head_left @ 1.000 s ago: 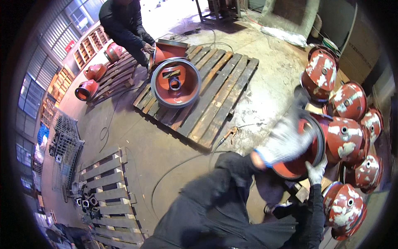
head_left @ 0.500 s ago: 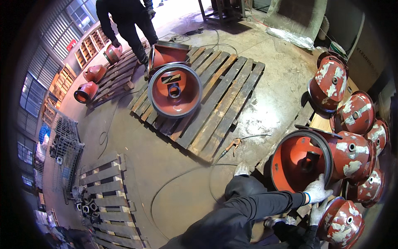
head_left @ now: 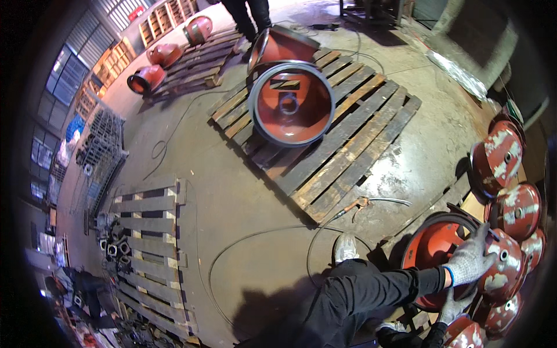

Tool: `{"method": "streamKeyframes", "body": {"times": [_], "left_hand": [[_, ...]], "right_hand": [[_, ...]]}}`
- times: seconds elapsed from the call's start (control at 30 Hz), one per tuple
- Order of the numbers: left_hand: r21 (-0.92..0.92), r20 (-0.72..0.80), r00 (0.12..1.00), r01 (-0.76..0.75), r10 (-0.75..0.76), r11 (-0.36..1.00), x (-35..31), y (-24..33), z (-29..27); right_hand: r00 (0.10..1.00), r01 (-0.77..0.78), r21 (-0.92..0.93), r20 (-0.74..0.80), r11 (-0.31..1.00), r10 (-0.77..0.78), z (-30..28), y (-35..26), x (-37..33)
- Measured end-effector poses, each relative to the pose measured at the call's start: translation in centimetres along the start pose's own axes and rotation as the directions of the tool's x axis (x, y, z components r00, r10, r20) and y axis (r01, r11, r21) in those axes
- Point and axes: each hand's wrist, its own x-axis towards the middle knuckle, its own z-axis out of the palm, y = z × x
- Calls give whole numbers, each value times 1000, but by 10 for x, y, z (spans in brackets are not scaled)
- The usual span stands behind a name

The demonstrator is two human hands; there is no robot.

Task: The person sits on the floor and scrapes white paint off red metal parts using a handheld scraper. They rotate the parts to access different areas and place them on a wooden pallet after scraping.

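In the head view, the gloved left hand has its grip partly closed on a dark-rimmed red housing at the left edge of a pallet, while the gloved right hand is at its lower side, how far closed I cannot tell.

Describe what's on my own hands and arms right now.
Your left hand wears a pale grey knit glove with blue edging at the wrist, meeting a long black sleeve. Your right hand wears a similar pale glove with a dark sleeve; its trim is unclear.
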Motion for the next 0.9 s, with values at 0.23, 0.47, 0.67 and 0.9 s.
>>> {"method": "streamKeyframes", "body": {"times": [0.23, 0.47, 0.67, 0.9], "left_hand": [[269, -477, 874, 43, 94, 962, 2, -78, -255], [906, -402, 811, 420, 425, 57, -26, -198, -517], [953, -245, 936, 281, 251, -116, -54, -208, -621], [829, -534, 782, 408, 322, 382, 42, -201, -553]], "right_hand": [[1000, 0, -12, -22, 1000, -1, 7, 22, 10], [971, 224, -62, -75, 973, -228, -6, -3, 6], [993, 114, -94, -21, 989, -116, -6, -24, 0], [995, 91, -123, -26, 988, -95, -1, -25, 10]]}}
